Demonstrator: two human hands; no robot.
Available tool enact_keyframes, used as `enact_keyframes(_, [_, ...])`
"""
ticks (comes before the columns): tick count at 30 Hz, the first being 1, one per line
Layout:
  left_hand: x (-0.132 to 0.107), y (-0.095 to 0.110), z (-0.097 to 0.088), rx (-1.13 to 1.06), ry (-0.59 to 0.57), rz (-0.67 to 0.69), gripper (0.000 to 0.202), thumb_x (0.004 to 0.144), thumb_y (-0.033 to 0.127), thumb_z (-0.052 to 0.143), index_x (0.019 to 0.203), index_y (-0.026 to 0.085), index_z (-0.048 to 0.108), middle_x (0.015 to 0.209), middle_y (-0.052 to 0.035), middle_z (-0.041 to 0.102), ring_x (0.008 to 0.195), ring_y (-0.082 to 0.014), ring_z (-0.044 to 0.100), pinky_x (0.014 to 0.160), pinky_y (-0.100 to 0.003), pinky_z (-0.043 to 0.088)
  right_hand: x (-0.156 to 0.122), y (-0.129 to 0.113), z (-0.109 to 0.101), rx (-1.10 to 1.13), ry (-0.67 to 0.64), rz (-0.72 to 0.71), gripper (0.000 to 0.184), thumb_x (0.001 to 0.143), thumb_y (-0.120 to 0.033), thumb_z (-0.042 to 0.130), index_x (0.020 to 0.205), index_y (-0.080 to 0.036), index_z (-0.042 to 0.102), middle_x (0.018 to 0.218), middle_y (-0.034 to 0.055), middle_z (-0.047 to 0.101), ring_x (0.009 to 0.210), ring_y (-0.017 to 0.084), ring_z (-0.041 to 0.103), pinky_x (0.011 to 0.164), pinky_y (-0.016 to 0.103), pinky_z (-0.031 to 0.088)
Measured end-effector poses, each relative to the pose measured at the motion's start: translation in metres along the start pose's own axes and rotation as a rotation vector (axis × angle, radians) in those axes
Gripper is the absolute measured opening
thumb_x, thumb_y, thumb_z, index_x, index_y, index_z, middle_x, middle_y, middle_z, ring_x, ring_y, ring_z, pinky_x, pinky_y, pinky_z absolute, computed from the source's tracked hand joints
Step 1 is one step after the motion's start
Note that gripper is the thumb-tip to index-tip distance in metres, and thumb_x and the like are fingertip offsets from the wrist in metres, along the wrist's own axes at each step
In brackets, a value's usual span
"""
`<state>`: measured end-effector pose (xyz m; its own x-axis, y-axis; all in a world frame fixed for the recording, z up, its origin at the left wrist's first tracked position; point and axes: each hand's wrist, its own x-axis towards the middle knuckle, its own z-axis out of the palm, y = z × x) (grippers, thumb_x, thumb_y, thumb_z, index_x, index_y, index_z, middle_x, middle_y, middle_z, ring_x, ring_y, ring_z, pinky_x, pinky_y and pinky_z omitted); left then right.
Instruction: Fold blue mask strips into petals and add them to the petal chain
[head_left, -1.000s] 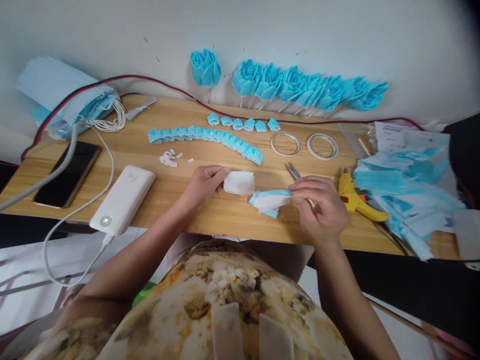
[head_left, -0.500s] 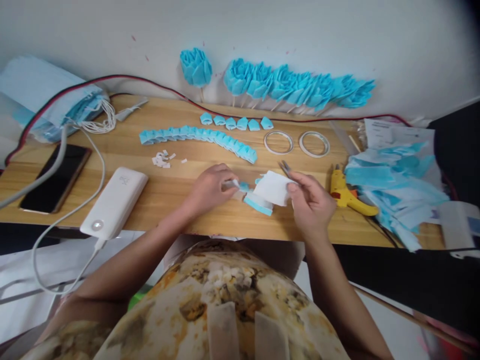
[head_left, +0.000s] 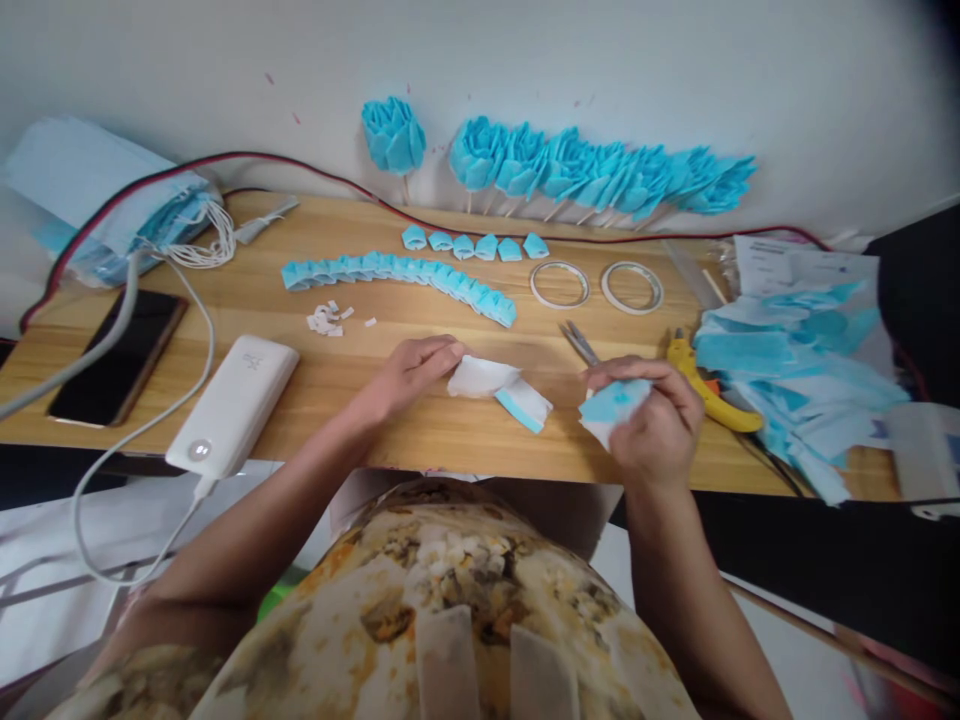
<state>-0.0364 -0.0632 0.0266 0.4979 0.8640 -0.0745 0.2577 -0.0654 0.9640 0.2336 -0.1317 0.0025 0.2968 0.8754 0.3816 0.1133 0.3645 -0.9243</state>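
Note:
My left hand (head_left: 418, 372) rests low over the table, its fingers together at the upper left corner of a white cloth piece (head_left: 484, 377). That piece overlaps a white strip with a blue edge (head_left: 525, 405). In my right hand (head_left: 660, 420) is a blue-and-white cloth piece (head_left: 616, 402), gripped between thumb and fingers with its blue side up. Scissors (head_left: 579, 342) lie just beyond the right fingers, their blades pointing away; the handles are hidden.
A curved row of folded blue pieces (head_left: 397, 272), small white scraps (head_left: 326, 318) and two tape rolls (head_left: 561, 285) lie beyond. Blue flowers (head_left: 570, 165) lean on the wall. A yellow glue gun (head_left: 709, 390) and cloth pile (head_left: 795, 350) sit right; a power bank (head_left: 232, 405) left.
My right hand has moved right and turned, so its cloth piece shows blue instead of white. A white piece now lies spread by my left fingertips, over the blue-edged strip.

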Motion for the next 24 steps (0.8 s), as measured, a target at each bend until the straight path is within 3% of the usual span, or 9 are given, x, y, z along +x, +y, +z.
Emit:
enact_keyframes(3, [0.002, -0.003, 0.003, -0.028, 0.026, -0.01, 0.043, 0.092, 0.052, 0.052, 0.07, 0.015, 0.06, 0.075, -0.0025, 0.06, 0.074, -0.0149, 0.053, 0.071, -0.027, 0.041, -0.003, -0.005, 0.001, -0.079, -0.136, 0.076, 0.013, 0.092, -0.034, 0.06, 0.088, -0.026, 0.071, 0.066, -0.0008, 0.065, 0.055, 0.018, 0.061, 0.06, 0.037, 0.055])
enact_keyframes(6, [0.003, -0.006, 0.005, -0.015, 0.06, 0.012, 0.04, 0.092, 0.047, 0.052, 0.069, 0.016, 0.06, 0.074, -0.0023, 0.058, 0.073, -0.0145, 0.052, 0.07, -0.027, 0.04, -0.005, -0.006, 0.008, -0.211, -0.229, 0.176, 0.02, 0.093, -0.039, 0.062, 0.105, -0.026, 0.072, 0.059, -0.003, 0.061, 0.042, 0.013, 0.049, 0.042, 0.027, 0.041])
enact_keyframes(10, [0.003, -0.007, 0.006, 0.036, 0.074, 0.081, 0.041, 0.092, 0.049, 0.052, 0.07, 0.016, 0.062, 0.076, -0.0047, 0.063, 0.073, -0.0159, 0.055, 0.069, -0.027, 0.042, -0.001, -0.012, 0.028, -0.357, -0.368, 0.236, 0.032, 0.092, -0.037, 0.063, 0.12, -0.027, 0.071, 0.053, -0.0064, 0.057, 0.041, 0.012, 0.047, 0.04, 0.024, 0.037])
enact_keyframes(15, [0.001, -0.002, 0.009, 0.091, 0.073, 0.186, 0.042, 0.094, 0.05, 0.054, 0.072, 0.016, 0.067, 0.077, -0.0062, 0.067, 0.076, -0.0175, 0.059, 0.073, -0.029, 0.045, 0.002, -0.017, 0.054, -0.586, -0.398, 0.056, 0.016, 0.088, -0.034, 0.067, 0.097, -0.026, 0.078, 0.051, -0.0062, 0.058, 0.043, 0.01, 0.047, 0.045, 0.024, 0.035])
enact_keyframes(18, [-0.001, -0.002, 0.006, 0.08, 0.138, 0.129, 0.044, 0.096, 0.051, 0.053, 0.079, 0.015, 0.071, 0.077, -0.0058, 0.067, 0.076, -0.0173, 0.06, 0.073, -0.029, 0.045, 0.0, -0.018, 0.06, -0.656, -0.395, -0.04, 0.015, 0.09, -0.029, 0.063, 0.088, -0.025, 0.078, 0.059, -0.004, 0.066, 0.047, 0.01, 0.052, 0.049, 0.024, 0.036])
enact_keyframes(22, [-0.002, -0.008, -0.008, -0.068, 0.316, 0.011, 0.055, 0.095, 0.06, 0.052, 0.11, 0.012, 0.073, 0.084, -0.0074, 0.072, 0.076, -0.0166, 0.06, 0.075, -0.029, 0.048, -0.001, -0.019, 0.057, -0.617, -0.392, -0.05, 0.016, 0.089, -0.028, 0.063, 0.087, -0.024, 0.078, 0.062, -0.0032, 0.069, 0.049, 0.01, 0.053, 0.05, 0.023, 0.038])
enact_keyframes(24, [-0.002, -0.01, -0.014, -0.094, 0.313, 0.008, 0.057, 0.093, 0.061, 0.056, 0.121, 0.013, 0.07, 0.096, -0.0098, 0.075, 0.084, -0.018, 0.063, 0.08, -0.03, 0.049, 0.0, -0.019, 0.055, -0.556, -0.36, 0.004, 0.015, 0.088, -0.029, 0.065, 0.085, -0.023, 0.078, 0.061, -0.0032, 0.068, 0.049, 0.011, 0.053, 0.05, 0.023, 0.039])
